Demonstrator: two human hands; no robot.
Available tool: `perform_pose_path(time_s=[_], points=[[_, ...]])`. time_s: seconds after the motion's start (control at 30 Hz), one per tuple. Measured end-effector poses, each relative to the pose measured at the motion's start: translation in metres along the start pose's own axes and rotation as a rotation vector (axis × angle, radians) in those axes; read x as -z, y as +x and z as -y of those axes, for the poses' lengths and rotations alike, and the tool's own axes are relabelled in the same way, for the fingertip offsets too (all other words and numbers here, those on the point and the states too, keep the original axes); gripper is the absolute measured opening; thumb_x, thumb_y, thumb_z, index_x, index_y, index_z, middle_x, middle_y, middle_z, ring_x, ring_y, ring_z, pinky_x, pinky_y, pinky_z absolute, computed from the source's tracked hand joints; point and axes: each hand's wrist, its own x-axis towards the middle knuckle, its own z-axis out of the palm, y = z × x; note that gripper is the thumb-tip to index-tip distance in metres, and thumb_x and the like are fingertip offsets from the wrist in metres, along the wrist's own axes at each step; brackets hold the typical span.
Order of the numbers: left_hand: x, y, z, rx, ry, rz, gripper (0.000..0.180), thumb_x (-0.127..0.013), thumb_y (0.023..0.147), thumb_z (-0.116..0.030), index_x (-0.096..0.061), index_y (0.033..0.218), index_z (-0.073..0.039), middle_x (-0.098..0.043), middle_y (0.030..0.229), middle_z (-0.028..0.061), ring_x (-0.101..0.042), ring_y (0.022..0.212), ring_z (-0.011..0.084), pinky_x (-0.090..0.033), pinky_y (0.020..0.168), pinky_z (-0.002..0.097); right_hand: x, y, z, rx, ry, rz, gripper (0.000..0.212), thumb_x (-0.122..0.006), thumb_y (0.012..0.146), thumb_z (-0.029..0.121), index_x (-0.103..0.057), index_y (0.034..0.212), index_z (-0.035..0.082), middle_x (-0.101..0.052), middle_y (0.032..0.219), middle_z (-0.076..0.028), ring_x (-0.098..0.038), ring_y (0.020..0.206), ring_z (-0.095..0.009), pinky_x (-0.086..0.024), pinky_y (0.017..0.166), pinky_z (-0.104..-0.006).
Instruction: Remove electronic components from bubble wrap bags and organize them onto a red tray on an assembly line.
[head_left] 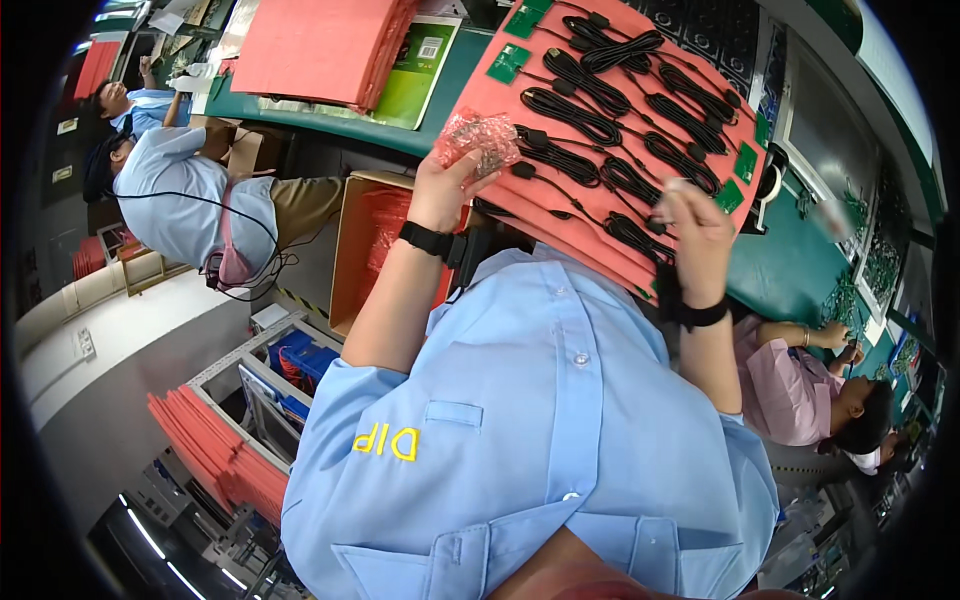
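Note:
My left hand (447, 185) is closed on a pinkish, see-through bubble-wrap bag (482, 142) at the left edge of the pink foam sheet (490, 95). What the bag contains is hard to make out. Over the right part of the sheet, my right hand (702, 228) is raised with its fingers curled together and slightly blurred; anything they hold is too small to name. Several coiled black cables (572, 115) lie in rows on the foam below my hands. Green circuit boards (507, 63) are at the cable ends along both sides of the sheet.
Left of the sheet, a stack of pink foam (310, 50) rests on the green bench (330, 125). A cardboard box (352, 230) with pink wrap stands beside my left arm. One co-worker (190, 190) is at the left; another (800, 385) sits close at the right.

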Motion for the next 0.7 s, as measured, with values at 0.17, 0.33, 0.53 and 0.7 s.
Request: perform_pose_path(time_s=[0.17, 0.33, 0.53, 0.7], points=[[0.005, -0.009, -0.001, -0.016, 0.053, 0.097, 0.028, -0.048, 0.091, 0.000, -0.051, 0.118, -0.004, -0.060, 0.112, 0.0094, -0.060, 0.101, 0.0224, -0.052, 0.087, 0.0382, -0.140, 0.029, -0.013, -0.063, 0.331, 0.394, 0.070, -0.060, 0.086, 0.005, -0.019, 0.144, 0.004, -0.057, 0.069, -0.001, -0.054, 0.066, -0.005, -0.046, 0.063, -0.0207], [0.015, -0.015, -0.003, -0.082, -0.020, 0.132, 0.030, -0.046, 0.090, 0.003, -0.050, 0.119, -0.002, -0.059, 0.113, 0.0102, -0.060, 0.101, 0.0227, -0.052, 0.087, 0.0381, -0.177, 0.049, -0.032, -0.049, -0.182, 0.328, 0.066, -0.062, 0.085, 0.010, -0.026, 0.140, 0.001, -0.055, 0.063, -0.003, -0.054, 0.058, -0.010, -0.047, 0.061, -0.0216], [0.035, -0.012, -0.014, 0.097, -0.114, 0.110, 0.031, -0.044, 0.088, 0.004, -0.049, 0.118, 0.000, -0.059, 0.110, 0.0113, -0.061, 0.099, 0.0223, -0.054, 0.085, 0.0370, -0.159, 0.053, -0.014, 0.540, -0.862, 0.380, 0.064, -0.066, 0.080, 0.027, -0.039, 0.135, 0.010, -0.058, 0.110, -0.013, -0.056, 0.096, -0.028, -0.045, 0.083, -0.0392], [0.048, -0.008, -0.022, 0.201, -0.174, 0.191, 0.032, -0.049, 0.086, 0.003, -0.049, 0.118, -0.001, -0.060, 0.107, 0.0104, -0.063, 0.093, 0.0223, -0.055, 0.083, 0.0361, -0.169, 0.068, -0.012, 0.944, -0.982, 0.469, 0.059, -0.070, 0.074, 0.026, -0.051, 0.129, 0.019, -0.051, 0.120, -0.007, -0.045, 0.114, -0.025, -0.036, 0.095, -0.0425]])
